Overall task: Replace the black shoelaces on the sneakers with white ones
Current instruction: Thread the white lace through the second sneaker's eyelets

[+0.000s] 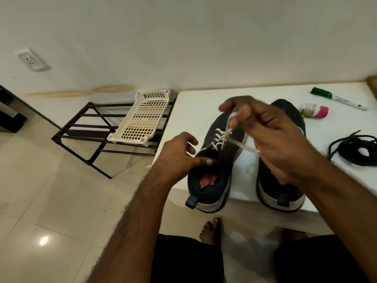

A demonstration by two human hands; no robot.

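My left hand point(179, 156) is steadying the left sneaker point(212, 172) at the desk point(195, 107) edge, thumb pressing its collar. My right hand point(271, 131) is pinching the white lace point(228, 127) above the eyelets, grip narrow. Black laces point(355, 150) are lying coiled at right.

sneakers point(216, 160) dark grey, white soles | lace point(221, 137) white | laces point(355, 150) black | marker point(338, 98) green-capped

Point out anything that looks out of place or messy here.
The black laces lie in a loose tangle on the white table. Both sneakers' heels overhang its near edge. A brownish stain streaks the wall's base above the shoe rack.
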